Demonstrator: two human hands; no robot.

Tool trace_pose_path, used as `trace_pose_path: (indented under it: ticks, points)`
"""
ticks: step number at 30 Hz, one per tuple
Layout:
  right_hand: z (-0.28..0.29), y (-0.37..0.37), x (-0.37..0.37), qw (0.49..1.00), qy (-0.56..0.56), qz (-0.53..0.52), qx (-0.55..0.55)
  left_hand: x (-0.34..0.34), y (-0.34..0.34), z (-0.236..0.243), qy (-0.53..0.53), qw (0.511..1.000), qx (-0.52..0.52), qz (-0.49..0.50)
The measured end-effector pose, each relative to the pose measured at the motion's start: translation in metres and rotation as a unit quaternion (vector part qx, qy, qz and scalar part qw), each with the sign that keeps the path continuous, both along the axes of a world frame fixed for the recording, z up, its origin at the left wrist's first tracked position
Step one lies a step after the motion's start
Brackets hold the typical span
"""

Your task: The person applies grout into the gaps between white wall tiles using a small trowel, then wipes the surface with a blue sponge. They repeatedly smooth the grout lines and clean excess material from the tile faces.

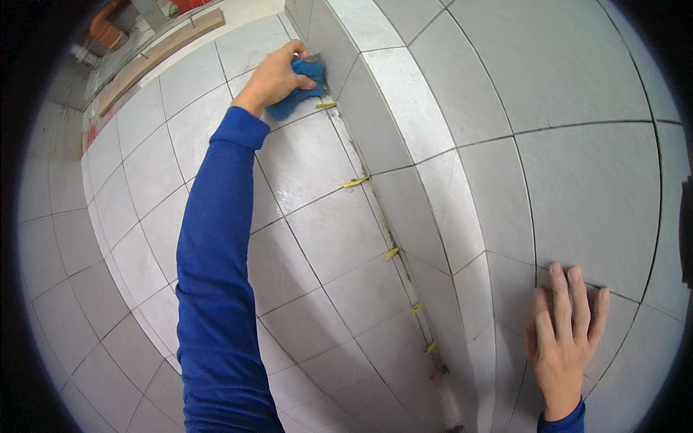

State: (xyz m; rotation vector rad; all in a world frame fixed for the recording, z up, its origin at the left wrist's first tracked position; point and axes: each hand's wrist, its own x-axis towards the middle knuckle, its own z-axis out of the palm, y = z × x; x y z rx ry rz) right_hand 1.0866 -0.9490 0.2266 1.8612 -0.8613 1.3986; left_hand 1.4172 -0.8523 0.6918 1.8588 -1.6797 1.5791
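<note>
My left hand (274,78) reaches far forward, its fingers closed around a blue cloth or sponge (292,97). That blue thing presses on the pale tiled surface (325,224), right by the corner where it meets a raised tiled ledge (368,108). Close to it a yellow plastic wedge (326,105) sticks out of the corner joint; another yellow wedge (355,182) is nearer to me. At the right, my right hand (567,325) lies flat on a large grey tile (599,216), fingers stretched and holding nothing.
Several more yellow wedges (392,253) sit along the corner joint toward me. A wooden strip (162,61) runs along the far left edge, with an orange pipe (108,30) beyond it. A tiled wall (79,303) stands at the left.
</note>
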Motion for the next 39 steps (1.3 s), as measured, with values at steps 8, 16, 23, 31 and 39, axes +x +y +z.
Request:
trace_pose_path:
  ticks: [8, 16, 23, 31, 39]
  points:
    - [0.015, 0.01, 0.014, 0.991, -0.122, 0.049, 0.014, 0.003, -0.02, -0.026, -0.001, 0.999, -0.033, 0.031]
    - [0.029, -0.001, 0.051, 0.969, -0.246, 0.017, -0.021, -0.001, -0.03, -0.024, -0.019, 0.993, -0.11, 0.024]
    - [0.023, -0.003, 0.05, 0.967, -0.242, 0.065, -0.048, 0.008, -0.026, 0.007, -0.064, 0.938, -0.338, -0.037]
    - [0.021, -0.005, 0.049, 0.972, -0.214, 0.064, -0.075, 0.015, -0.01, 0.118, -0.176, 0.749, -0.613, -0.18]
    - [0.022, -0.004, 0.052, 0.974, -0.213, 0.055, -0.052, 0.013, -0.044, 0.196, -0.091, 0.766, -0.489, -0.408]
